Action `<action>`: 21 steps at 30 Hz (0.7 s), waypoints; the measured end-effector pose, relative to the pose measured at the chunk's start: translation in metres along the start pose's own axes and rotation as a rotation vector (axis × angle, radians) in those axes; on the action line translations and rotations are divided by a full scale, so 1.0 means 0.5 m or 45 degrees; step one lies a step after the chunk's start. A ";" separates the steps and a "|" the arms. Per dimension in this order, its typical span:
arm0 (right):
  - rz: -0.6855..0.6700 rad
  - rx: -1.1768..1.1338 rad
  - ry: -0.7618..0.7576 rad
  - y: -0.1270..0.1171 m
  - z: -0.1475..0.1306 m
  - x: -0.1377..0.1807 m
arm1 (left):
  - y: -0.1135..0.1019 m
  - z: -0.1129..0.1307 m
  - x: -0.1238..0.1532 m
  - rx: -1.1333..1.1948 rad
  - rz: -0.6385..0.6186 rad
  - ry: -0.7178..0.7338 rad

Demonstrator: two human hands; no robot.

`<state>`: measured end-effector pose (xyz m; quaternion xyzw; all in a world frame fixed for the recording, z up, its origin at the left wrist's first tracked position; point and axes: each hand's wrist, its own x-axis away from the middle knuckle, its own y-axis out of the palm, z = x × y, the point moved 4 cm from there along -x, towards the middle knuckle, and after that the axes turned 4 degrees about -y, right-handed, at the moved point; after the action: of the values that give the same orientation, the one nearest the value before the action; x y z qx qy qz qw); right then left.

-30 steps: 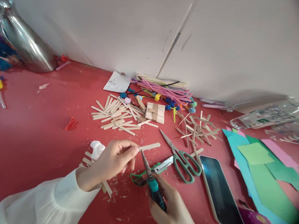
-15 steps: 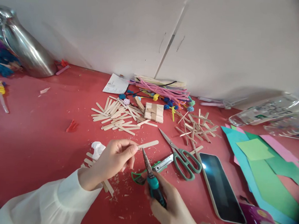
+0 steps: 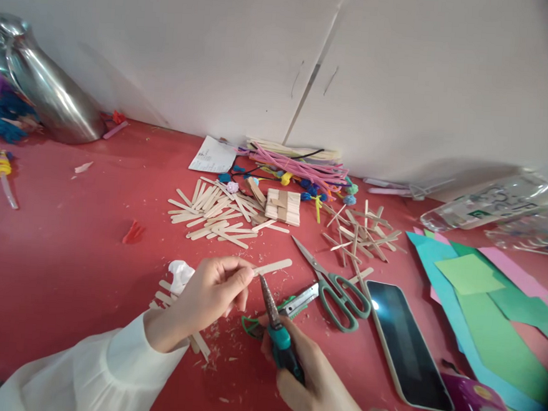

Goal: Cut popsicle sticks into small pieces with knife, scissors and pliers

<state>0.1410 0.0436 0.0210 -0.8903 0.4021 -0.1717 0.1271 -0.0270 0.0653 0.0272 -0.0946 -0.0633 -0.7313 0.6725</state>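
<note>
Our left hand [image 3: 214, 292] pinches a wooden stick [image 3: 274, 267] that juts to its right, ahead of our right hand [image 3: 311, 374], which grips a teal-handled tool [image 3: 279, 336], tip near the pinch; we should hold firmly, press lightly and aim the point off our left hand
</note>
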 end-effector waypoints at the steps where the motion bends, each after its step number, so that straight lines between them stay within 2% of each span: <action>1: 0.008 0.011 -0.008 0.000 0.000 0.000 | 0.000 0.001 0.000 -0.017 0.001 0.003; 21: 0.012 -0.051 0.047 0.005 0.001 0.000 | 0.005 -0.005 0.005 0.007 -0.062 -0.006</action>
<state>0.1395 0.0424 0.0196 -0.8874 0.4120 -0.1793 0.1027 -0.0248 0.0621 0.0252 -0.0928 -0.0691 -0.7469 0.6548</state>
